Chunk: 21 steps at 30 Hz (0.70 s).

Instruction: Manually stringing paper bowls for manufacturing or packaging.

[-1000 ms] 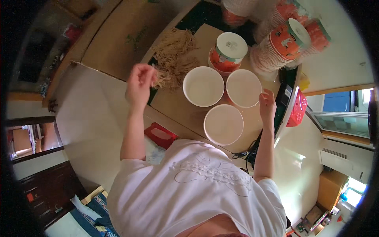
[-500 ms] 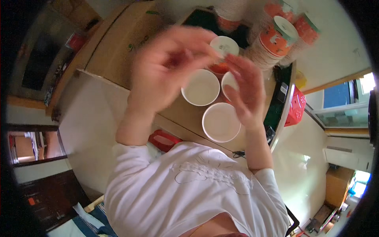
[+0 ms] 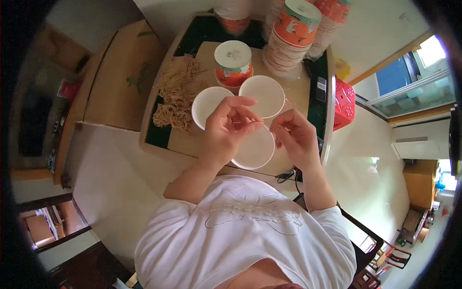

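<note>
White paper bowls stand open side up on the bench, three in a tight cluster: one at the left, one at the top right, one nearest the person, partly hidden under the hands. Judged by look, each bowl is thin-walled, light and easily crushed; the rolled rim is the stiffest part and the best place to take hold, with thumb and fingers pinching across it, not squeezing the wall. An empty bowl probably slides or tips at a light touch.

The left hand hovers above the cluster, fingers curled with thumb and fingertips pinched together; whether anything lies between them cannot be told. The right hand is just beside it, fingers loosely bent, holding nothing visible.

A heap of dry noodles lies on the bench left of the bowls; the strands look brittle and light, best gathered in a loose bunch. An orange printed cup stands behind the bowls, and tall stacks of cups stand at the far edge. A red basket is right of the bench.
</note>
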Available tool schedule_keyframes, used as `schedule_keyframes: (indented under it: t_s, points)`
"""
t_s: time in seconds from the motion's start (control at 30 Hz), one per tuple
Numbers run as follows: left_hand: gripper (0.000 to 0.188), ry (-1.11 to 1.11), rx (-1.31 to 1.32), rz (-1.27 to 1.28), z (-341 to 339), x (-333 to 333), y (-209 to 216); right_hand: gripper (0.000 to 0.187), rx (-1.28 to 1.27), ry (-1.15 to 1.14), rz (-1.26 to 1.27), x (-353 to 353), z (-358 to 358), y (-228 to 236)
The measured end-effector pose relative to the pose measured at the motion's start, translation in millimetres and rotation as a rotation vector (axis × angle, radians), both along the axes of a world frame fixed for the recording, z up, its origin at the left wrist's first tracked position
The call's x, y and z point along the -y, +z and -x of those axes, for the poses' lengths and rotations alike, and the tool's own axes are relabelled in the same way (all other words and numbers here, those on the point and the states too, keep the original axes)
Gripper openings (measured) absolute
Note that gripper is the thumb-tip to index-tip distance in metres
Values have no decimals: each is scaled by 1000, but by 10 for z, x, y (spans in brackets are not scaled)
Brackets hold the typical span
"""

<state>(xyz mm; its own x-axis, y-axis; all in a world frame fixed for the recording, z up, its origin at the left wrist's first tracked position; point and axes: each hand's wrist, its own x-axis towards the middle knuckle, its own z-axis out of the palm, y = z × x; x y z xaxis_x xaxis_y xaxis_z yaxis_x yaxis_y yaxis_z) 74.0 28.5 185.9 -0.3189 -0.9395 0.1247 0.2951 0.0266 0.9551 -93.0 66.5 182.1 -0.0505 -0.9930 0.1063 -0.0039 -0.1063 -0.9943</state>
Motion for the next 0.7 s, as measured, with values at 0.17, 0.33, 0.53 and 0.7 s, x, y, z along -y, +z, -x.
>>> schedule_keyframes:
  t_s: [0.17, 0.33, 0.53, 0.7]
  points:
    - [33, -78, 16, -46, 133, 2, -114, 12, -261, -30, -20, -105, 208, -28]
    - [28, -95, 111, 46, 220, -14, -188, 12, -220, -48, 27, -146, 252, -103]
    - [22, -88, 188, 207, 257, -46, -222, 8, -279, -114, 1, -133, 174, -12]
    - [21, 39, 112, 322, 359, -3, -251, 8, -282, -158, 50, -106, 103, 39]
